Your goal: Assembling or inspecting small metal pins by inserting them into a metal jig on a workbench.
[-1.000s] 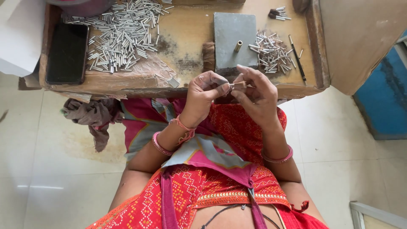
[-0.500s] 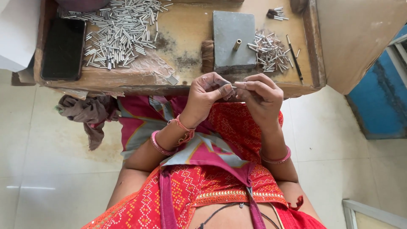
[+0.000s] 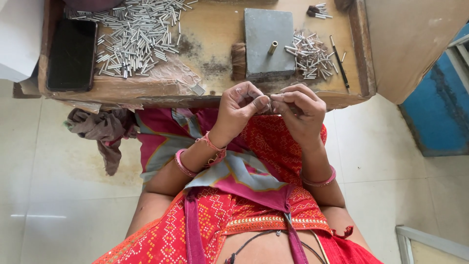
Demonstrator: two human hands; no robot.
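Where the wooden tray [image 3: 205,95] edge ends, hands together, left hand [image 3: 240,106], right hand [image 3: 301,111], pinching something small.

A small piece [image 3: 270,99] — too hidden to identify — sits pinched between 2 hands' fingertips, above the lap.

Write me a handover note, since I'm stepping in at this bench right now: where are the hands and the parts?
Left hand and right hand: fingertips pinched together over the table's near edge, on something too small to make out.
Big pile of metal tubes at the table's left, beside a dark phone.
Grey block in the middle, one brass tube standing on it.
Smaller pile of pins right of the block.
Done and left: cannot tell from the piles.
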